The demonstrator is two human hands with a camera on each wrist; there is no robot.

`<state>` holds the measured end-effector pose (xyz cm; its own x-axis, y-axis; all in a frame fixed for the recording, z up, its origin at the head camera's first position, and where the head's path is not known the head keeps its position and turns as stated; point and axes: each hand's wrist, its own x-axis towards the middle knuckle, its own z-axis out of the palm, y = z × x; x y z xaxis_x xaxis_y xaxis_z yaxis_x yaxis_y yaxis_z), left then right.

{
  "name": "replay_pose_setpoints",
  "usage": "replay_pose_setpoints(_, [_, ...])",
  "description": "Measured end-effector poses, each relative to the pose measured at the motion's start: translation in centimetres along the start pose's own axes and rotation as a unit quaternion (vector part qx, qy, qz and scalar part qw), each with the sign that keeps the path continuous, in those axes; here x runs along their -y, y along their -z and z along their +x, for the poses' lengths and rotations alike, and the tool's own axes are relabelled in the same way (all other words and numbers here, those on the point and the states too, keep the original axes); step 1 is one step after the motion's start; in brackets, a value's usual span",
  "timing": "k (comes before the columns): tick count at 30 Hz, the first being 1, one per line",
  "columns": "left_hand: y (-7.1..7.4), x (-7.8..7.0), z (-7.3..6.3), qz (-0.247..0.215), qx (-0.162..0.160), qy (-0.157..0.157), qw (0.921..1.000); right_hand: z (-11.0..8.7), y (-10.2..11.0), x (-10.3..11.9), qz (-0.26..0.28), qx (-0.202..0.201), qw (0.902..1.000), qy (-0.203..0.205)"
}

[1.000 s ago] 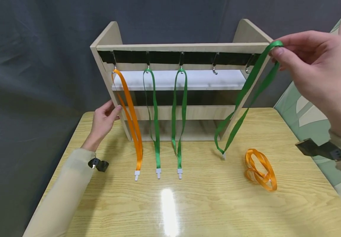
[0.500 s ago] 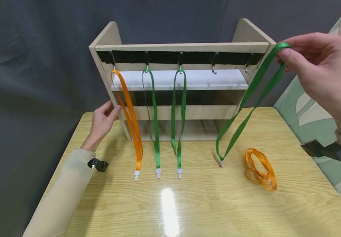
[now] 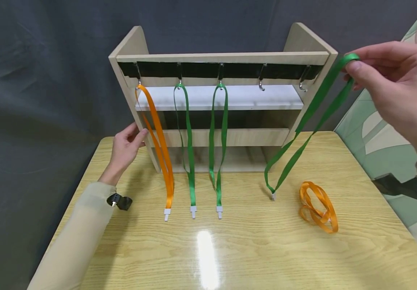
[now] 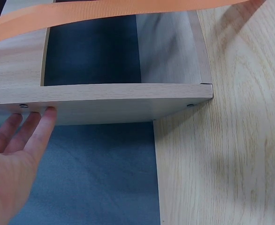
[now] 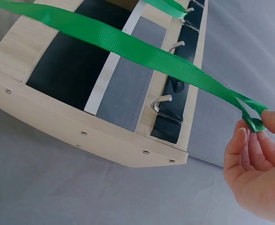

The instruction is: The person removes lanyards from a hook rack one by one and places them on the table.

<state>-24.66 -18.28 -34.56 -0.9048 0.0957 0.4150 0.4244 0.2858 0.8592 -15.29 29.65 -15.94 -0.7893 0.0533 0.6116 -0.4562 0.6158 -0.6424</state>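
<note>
In the head view, my right hand (image 3: 398, 86) pinches the top of a green lanyard (image 3: 326, 86) between thumb and fingers, to the right of the wooden rack (image 3: 226, 138). The held loop slants down left, its pale clip (image 3: 273, 196) low near the tabletop. The right wrist view shows the folded strap (image 5: 254, 123) at my fingertips, apart from the metal hooks (image 5: 162, 99). My left hand (image 3: 126, 147) touches the rack's left side; in the left wrist view its fingers (image 4: 40, 133) lie nearly straight against the outer panel (image 4: 114, 110).
An orange lanyard (image 3: 162, 149) and two green lanyards, one left (image 3: 191, 161) and one right (image 3: 224, 121), hang from the rack's left three hooks. Two bare hooks (image 3: 261, 83) are at the right. A coiled orange lanyard (image 3: 324, 201) lies on the wooden table (image 3: 259, 249).
My right hand has moved a little to the right, away from the rack, carrying the green lanyard. The rack has shifted very slightly left; my left hand stays on its side.
</note>
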Motion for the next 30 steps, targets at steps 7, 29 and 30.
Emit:
replay_pose_setpoints(7, [0.1,0.1,0.0,0.000,0.001,0.002,1.0000,0.0,0.3,-0.4,0.012,0.005,0.9999,0.010])
replay_pose_setpoints(29, [0.1,0.0,0.0,-0.007,0.005,0.003,1.0000,-2.5,0.5,-0.5,-0.016,0.041,0.9980,-0.045])
replay_pose_setpoints(30, [0.1,0.0,0.0,-0.007,0.005,0.003,1.0000,-2.7,0.5,-0.6,-0.019,0.045,0.9979,-0.043])
